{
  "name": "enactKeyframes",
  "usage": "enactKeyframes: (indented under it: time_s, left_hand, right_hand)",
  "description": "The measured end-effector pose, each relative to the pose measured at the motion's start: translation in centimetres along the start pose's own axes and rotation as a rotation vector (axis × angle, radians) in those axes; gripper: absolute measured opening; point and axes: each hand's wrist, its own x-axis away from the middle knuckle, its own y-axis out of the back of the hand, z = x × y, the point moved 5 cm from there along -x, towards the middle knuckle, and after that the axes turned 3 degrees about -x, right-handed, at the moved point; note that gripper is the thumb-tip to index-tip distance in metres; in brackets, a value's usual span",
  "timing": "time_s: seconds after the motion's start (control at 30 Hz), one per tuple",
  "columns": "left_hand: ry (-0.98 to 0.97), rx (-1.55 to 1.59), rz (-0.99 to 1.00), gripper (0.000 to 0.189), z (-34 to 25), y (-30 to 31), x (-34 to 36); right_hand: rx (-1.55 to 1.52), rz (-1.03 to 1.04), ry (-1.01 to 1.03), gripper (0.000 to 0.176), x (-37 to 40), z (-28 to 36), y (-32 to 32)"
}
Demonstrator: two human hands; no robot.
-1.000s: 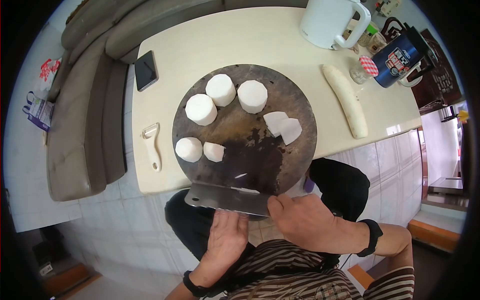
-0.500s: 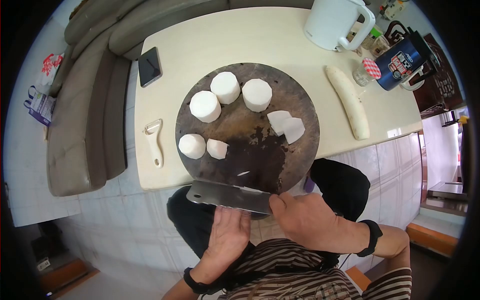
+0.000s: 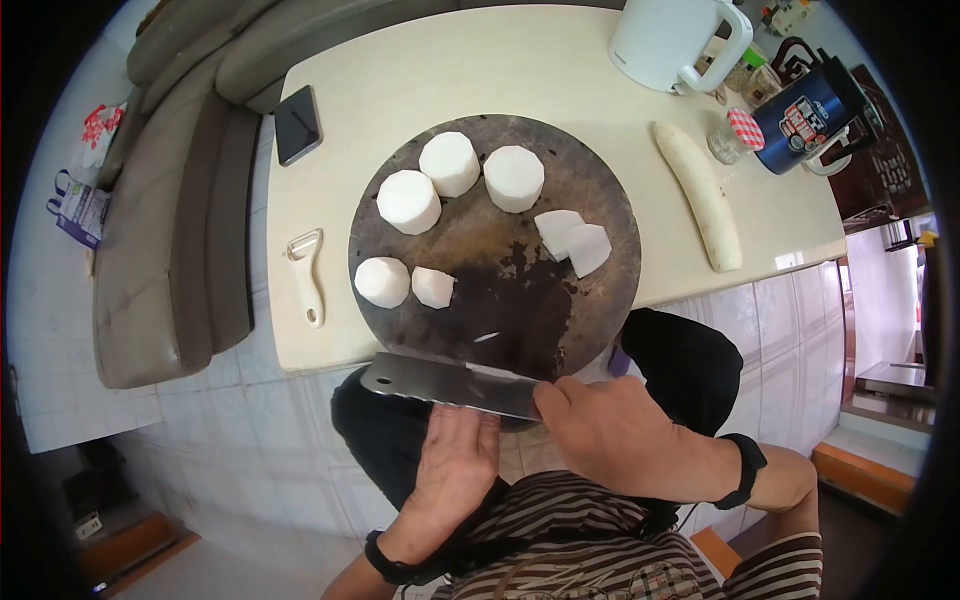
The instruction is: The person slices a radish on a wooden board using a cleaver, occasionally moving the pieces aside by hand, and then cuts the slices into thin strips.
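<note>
Cleaver [image 3: 440,383] lies crosswise, tip pointing left, its handle grasped by right hand [image 3: 610,435] fingers, left hand [image 3: 455,465] released flat beneath.

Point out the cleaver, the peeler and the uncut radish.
cleaver [image 3: 440,383]: head view, middle of the flat blade.
peeler [image 3: 310,285]: head view, on its handle.
uncut radish [image 3: 698,197]: head view, middle of its length.

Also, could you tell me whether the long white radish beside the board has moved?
No. The long white radish lies where it did, its far end still beside the checked-lid jar.
</note>
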Motion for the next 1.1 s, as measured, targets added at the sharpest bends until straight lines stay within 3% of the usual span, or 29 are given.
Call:
enactKeyframes:
  time_s: [0.27, 0.47, 0.63, 0.8, 0.97, 1.1]
  left_hand:
    - [0.039, 0.028, 0.08, 0.024, 0.2, 0.2, -0.3]
    - [-0.019, -0.054, 0.023, 0.037, -0.3, 0.5, -0.4]
    - [0.086, 0.048, 0.029, 0.031, 0.2, 0.0, -0.4]
    - [-0.056, -0.008, -0.059, 0.026, -0.2, 0.8, -0.7]
    - [-0.058, -0.103, 0.0, 0.044, -0.3, 0.8, -0.9]
    - [-0.078, -0.074, -0.031, 0.038, -0.4, 0.8, -0.9]
  right_hand:
    - [0.045, 0.029, 0.039, 0.018, -1.4, 0.3, -0.6]
    - [-0.051, -0.101, 0.034, 0.019, -0.8, -0.7, -0.6]
    - [0.022, -0.021, 0.0, 0.018, -0.1, -0.3, -0.2]
    - [0.071, 0.006, 0.027, 0.015, -1.3, 0.3, -1.0]
    - [0.011, -0.185, 0.052, 0.015, -1.9, -0.6, -1.1]
    - [0.0, -0.129, -0.003, 0.015, -0.4, -0.7, -0.3]
